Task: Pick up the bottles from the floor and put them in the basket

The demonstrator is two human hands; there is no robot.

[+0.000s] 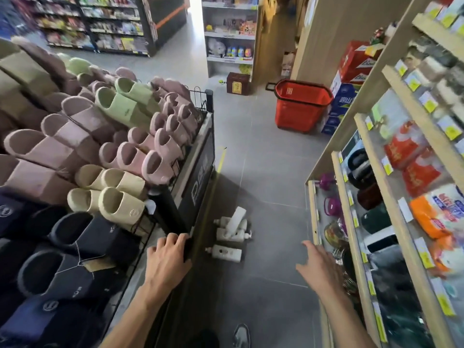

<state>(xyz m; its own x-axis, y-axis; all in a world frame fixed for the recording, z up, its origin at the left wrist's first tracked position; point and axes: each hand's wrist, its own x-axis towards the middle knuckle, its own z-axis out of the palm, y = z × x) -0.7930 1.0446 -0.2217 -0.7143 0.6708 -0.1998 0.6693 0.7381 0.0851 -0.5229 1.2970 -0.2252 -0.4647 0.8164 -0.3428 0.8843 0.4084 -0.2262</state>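
Note:
Several white pump bottles [232,228] lie in a small heap on the grey floor beside the slipper rack; one white bottle [224,251] lies apart, nearest to me. A red shopping basket [301,106] stands farther down the aisle by the right shelf. My left hand [168,257] hangs over the rack's corner, left of the bottles, fingers curled and holding nothing. My right hand [319,267] is spread open in the air, right of the bottles, near the shelf edge.
A wire rack full of slippers [113,146] borders the aisle on the left. Wooden shelves with packaged goods [401,197] run along the right. Stacked cartons [351,79] sit behind the basket, and a brown box [238,83] stands on the floor.

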